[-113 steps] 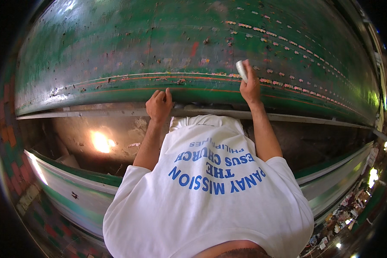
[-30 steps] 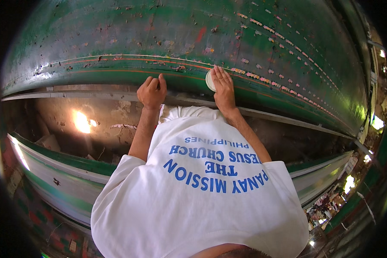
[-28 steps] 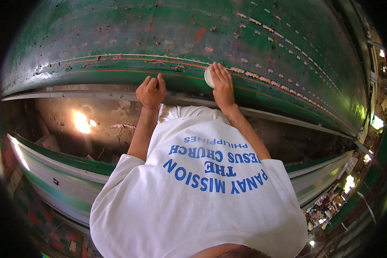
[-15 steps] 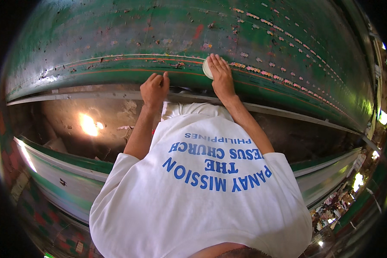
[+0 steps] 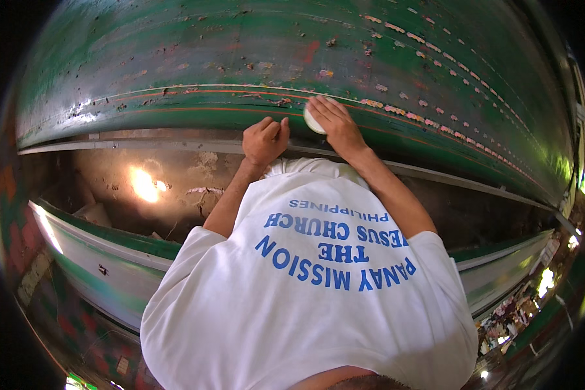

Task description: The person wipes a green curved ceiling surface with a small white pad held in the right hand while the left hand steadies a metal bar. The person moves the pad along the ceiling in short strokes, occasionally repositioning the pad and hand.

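The right hand (image 5: 344, 130) holds a white disc (image 5: 312, 121), partly hidden under its extended fingers (image 5: 329, 109). Left hand (image 5: 262, 143): fingers curled inward, palm hidden.

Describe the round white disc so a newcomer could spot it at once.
Find the long green surface across the top of the picture. Near its lower edge, the right hand partly covers a disc. Plain white and round, it is far larger than the ragged pink flecks to its right.
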A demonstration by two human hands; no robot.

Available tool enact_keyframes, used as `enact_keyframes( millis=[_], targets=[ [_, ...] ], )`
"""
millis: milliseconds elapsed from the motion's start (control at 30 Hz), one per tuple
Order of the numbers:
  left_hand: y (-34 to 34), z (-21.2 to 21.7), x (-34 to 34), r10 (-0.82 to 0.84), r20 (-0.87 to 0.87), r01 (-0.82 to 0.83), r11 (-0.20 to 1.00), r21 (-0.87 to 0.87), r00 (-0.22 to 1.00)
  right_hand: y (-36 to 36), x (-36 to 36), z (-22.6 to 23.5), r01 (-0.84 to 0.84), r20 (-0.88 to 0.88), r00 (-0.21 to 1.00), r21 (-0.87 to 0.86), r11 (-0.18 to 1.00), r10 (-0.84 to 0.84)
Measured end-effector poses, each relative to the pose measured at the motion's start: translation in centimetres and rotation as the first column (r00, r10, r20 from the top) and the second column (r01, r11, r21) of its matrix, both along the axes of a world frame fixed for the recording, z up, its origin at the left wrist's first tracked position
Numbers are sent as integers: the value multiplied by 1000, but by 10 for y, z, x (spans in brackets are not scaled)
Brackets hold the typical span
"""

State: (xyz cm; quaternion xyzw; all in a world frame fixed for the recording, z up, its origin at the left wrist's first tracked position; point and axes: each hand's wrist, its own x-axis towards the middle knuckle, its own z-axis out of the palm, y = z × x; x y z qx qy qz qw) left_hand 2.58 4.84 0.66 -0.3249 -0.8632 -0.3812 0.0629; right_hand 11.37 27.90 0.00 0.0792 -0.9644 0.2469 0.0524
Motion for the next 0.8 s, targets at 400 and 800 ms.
enact_keyframes(
  millis=[400, 800],
  targets=[
    [3, -6, 6, 53, -58, -52, 999, 13, 997, 2, -19, -1, -34, -31, 999, 45, 998, 35],
    [4, -1, 5, 25, -83, -25, 1000, 10, 996, -1, -34, -12, 171, 0, 985, 160, 972, -174]
  ],
)
